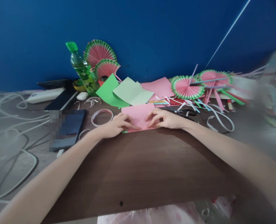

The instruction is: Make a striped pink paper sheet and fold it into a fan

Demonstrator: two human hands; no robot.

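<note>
A sheet of pink paper (139, 114) lies on the brown table, and a narrow band with green and white shows along its near edge. My left hand (116, 125) holds the near left part, its thumb and fingers closed at that edge. On the other side, my right hand (167, 119) has its fingers bent and pinched onto the near right part. The tips of both hands come close together near the middle of the edge. Behind the sheet are a light green paper (132, 91), a brighter green paper (108, 90) and another pink paper (160, 88).
Pleated paper fans (100, 53) lean on the blue wall beside a green bottle (80, 67). More round fans (188, 87) lie right, among paper strips and black-handled scissors (186, 112). A tape roll (102, 117), a dark phone (69, 129) and white cables (33, 158) are left.
</note>
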